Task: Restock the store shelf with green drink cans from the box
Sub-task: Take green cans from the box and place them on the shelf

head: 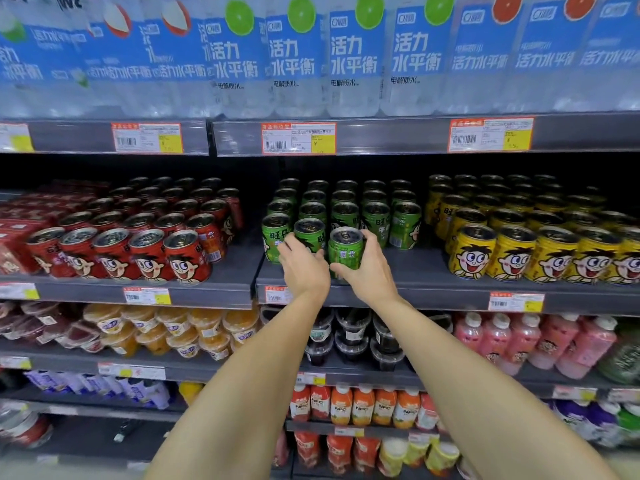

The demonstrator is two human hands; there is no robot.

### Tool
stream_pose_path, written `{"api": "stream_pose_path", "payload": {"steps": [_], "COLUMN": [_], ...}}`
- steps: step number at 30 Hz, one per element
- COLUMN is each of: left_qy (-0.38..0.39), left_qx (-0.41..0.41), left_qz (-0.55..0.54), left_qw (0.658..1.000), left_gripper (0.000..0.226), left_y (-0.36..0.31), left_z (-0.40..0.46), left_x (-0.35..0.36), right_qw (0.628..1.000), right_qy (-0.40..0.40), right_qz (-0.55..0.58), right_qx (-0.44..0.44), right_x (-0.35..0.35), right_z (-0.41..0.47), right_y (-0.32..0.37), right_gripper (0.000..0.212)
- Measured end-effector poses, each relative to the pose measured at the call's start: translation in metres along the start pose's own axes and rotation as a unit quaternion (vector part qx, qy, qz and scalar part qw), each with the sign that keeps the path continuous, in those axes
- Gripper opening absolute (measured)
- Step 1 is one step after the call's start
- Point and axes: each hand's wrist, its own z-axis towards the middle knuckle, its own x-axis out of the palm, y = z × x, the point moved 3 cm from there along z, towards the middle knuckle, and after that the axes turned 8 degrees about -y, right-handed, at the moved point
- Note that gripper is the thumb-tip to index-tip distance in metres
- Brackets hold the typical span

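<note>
Right hand (367, 271) grips a green metal drink can (345, 249) at the grey shelf's (433, 282) near edge; left hand (304, 268) clasps the neighbouring green can (309, 235) to its left

Both hands reach to the shelf (433, 271): the right hand (370, 271) wraps a green can (345, 249), and the left hand (304, 268) touches the neighbouring green can (309, 233).

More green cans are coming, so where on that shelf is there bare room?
Bare grey shelf front lies right of the green can in the right hand, up to the yellow cans. A narrower strip separates the red cans from the green block. The left hand crowds the front-left.
</note>
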Motion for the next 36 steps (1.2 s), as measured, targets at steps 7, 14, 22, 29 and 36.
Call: {"api": "stream_pose_path", "payload": {"steps": [7, 14, 22, 29, 36], "left_qy": [0.000, 0.011, 0.028, 0.056, 0.099], "left_qx": [0.020, 0.031, 0.041, 0.098, 0.275], "left_qz": [0.032, 0.036, 0.062, 0.160, 0.276], "left_qw": [0.999, 0.999, 0.997, 0.981, 0.916], "left_gripper": [0.056, 0.056, 0.048, 0.043, 0.045], "left_y": [-0.001, 0.000, -0.006, 0.004, 0.057], "left_z": [0.006, 0.012, 0.015, 0.016, 0.012], "left_x": [0.007, 0.014, 0.014, 0.001, -0.006], "right_qw": [1.000, 1.000, 1.000, 0.999, 0.998], "right_qy": [-0.003, -0.007, 0.006, 0.016, 0.010], "right_qz": [0.006, 0.009, -0.009, -0.027, -0.029], "right_qx": [-0.002, 0.000, 0.013, 0.039, 0.053], "right_x": [0.002, 0.003, 0.003, 0.002, 0.001], "right_z": [0.000, 0.000, 0.002, 0.002, -0.002], "right_y": [-0.003, -0.002, 0.002, 0.007, 0.010], "right_gripper": [0.089, 0.088, 0.086, 0.079, 0.080]}}
